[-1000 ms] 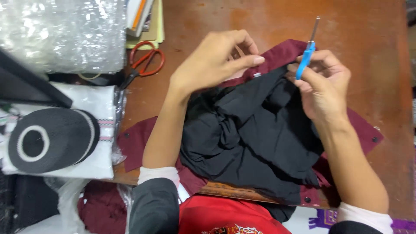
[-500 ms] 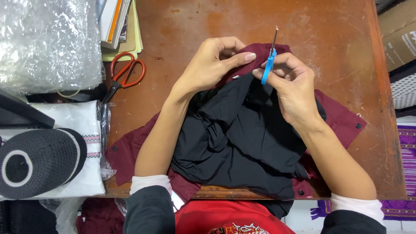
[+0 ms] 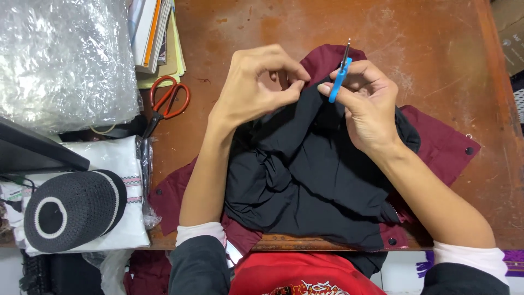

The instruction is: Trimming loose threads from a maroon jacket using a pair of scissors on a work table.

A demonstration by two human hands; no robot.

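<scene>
A maroon jacket with black lining [image 3: 305,180] lies bunched on the wooden table [image 3: 436,60], lining side up. My left hand [image 3: 262,82] pinches the black lining near the jacket's far edge. My right hand [image 3: 365,104] holds a small blue-handled tool with a thin metal tip [image 3: 340,79], upright, just right of the pinched spot. The two hands almost touch over the fabric. Snap buttons show on the maroon flap [image 3: 468,150] at the right.
Orange-handled scissors [image 3: 166,101] lie left of the jacket. Books and papers [image 3: 155,38] stack at the back left, beside a clear plastic bag [image 3: 65,60]. A black knitted cap with a white ring [image 3: 68,210] rests on folded white cloth [image 3: 123,164] at the left.
The view has shifted left and closer. Both hands came nearer together over the lining, and the blue tool now stands right beside the left fingers.
</scene>
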